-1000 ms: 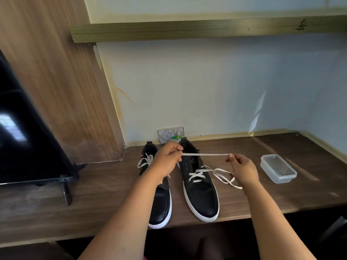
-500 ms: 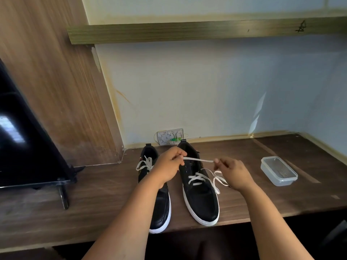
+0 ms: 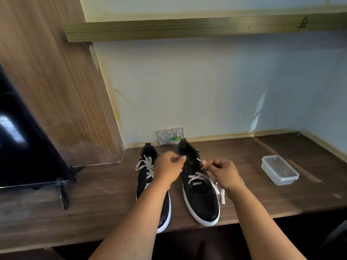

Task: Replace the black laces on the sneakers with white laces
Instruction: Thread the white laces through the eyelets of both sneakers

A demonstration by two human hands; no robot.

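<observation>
Both forearms are bare from the bottom of the frame to the wrists, with no sleeve showing. The left hand [image 3: 169, 170] and the right hand [image 3: 224, 174] wear no glove, ring, watch or band.

Even, soft daylight, moderately bright; wall [image 3: 206, 87] reads pale blue-white with a cool cast to the right. Two slanted light streaks [image 3: 258, 113] hit the wall right of centre. Window glare on the dark screen [image 3: 11, 126] at left edge. Soft shadows only; under the desk [image 3: 262, 199] edge, lower frame goes near black. Wide-angle bowing: shelf [image 3: 187, 29] and wood panel [image 3: 47, 81] lean. Slight blur on both hands and at left edge.
</observation>
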